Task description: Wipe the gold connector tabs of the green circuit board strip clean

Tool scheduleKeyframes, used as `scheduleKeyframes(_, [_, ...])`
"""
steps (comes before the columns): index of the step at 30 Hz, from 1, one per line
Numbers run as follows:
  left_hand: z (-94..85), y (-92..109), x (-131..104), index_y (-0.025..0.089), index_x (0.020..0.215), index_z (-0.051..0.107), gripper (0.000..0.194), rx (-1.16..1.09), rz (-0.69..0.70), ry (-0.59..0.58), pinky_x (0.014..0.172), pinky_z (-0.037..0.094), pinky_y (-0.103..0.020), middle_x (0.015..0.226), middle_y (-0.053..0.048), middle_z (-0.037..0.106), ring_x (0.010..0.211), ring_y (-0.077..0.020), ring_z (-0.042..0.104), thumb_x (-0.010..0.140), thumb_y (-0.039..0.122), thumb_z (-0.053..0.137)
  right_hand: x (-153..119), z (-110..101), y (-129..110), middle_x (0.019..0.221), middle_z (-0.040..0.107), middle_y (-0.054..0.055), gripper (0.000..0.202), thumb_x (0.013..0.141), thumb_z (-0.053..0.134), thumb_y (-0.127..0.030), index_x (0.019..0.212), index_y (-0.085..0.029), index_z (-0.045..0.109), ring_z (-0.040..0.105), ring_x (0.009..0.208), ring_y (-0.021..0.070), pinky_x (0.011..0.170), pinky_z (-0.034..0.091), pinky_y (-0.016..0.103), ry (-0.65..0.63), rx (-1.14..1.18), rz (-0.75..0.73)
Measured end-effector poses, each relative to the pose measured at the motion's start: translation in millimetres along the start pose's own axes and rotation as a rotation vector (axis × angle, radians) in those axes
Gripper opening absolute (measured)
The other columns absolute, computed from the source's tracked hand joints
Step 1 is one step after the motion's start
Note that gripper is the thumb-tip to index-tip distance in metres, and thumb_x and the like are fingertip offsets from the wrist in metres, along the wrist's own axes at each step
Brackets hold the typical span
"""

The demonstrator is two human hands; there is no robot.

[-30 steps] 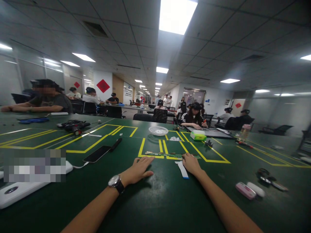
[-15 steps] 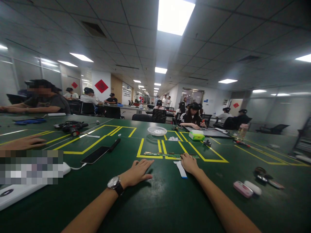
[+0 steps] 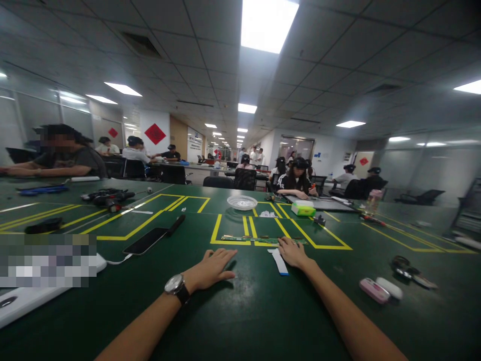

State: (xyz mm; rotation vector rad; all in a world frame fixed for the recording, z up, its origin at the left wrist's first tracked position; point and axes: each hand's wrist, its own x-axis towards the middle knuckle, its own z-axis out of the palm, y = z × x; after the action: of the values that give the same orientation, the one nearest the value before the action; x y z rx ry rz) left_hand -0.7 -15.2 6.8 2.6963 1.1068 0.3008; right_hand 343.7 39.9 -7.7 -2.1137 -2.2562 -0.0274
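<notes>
My left hand [image 3: 212, 268], with a watch [image 3: 175, 284] on its wrist, is held low over the green table [image 3: 240, 321]. Its fingers are stretched out and hold nothing. My right hand [image 3: 295, 252] lies at the near side of a long, narrow green circuit board [image 3: 240, 239], fingers loosely spread over its right part. Whether the fingertips press on the board is too small to tell. Beside that hand, on its left, lies a white flat ribbon cable [image 3: 279, 261] with a blue end.
Beyond the board stand a white basket [image 3: 242, 202] and a green tissue pack [image 3: 303, 208]. A phone [image 3: 146, 240] with a cable and a white power strip [image 3: 45, 301] lie left. Earbud cases [image 3: 375, 290] and keys [image 3: 424, 281] lie right. People sit farther back.
Another person's hand at the left edge has gone out of view, and a dark object shows there. The whole view has shifted slightly; my hands stay in nearly the same places.
</notes>
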Motion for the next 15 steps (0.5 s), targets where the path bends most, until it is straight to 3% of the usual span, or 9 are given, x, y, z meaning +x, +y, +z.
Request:
scheduleKeyframes(9, [1.2, 0.4, 1.3, 0.031, 0.147, 0.017, 0.062, -0.006, 0.008, -0.016, 0.101, 0.024, -0.049, 0.148, -0.009, 0.032, 0.132, -0.0287, 0.031, 0.094, 0.054, 0.040, 0.4, -2.1, -0.5, 0.153, 0.022, 0.008, 0.059, 0.094, 0.016, -0.045, 0.146, -0.020, 0.027, 0.018, 0.140, 0.0274, 0.109, 0.010, 0.057, -0.075, 0.004, 0.009])
scheduleKeyframes(15, [1.5, 0.2, 1.1, 0.032, 0.147, 0.016, 0.062, 0.000, 0.007, -0.021, 0.101, 0.025, -0.049, 0.149, -0.008, 0.031, 0.132, -0.0297, 0.029, 0.094, 0.054, 0.041, 1.2, -0.8, 1.0, 0.155, 0.013, 0.007, 0.073, 0.089, 0.015, -0.062, 0.149, -0.019, 0.016, 0.013, 0.141, 0.0294, 0.110, 0.009, 0.056, -0.123, 0.023, 0.014])
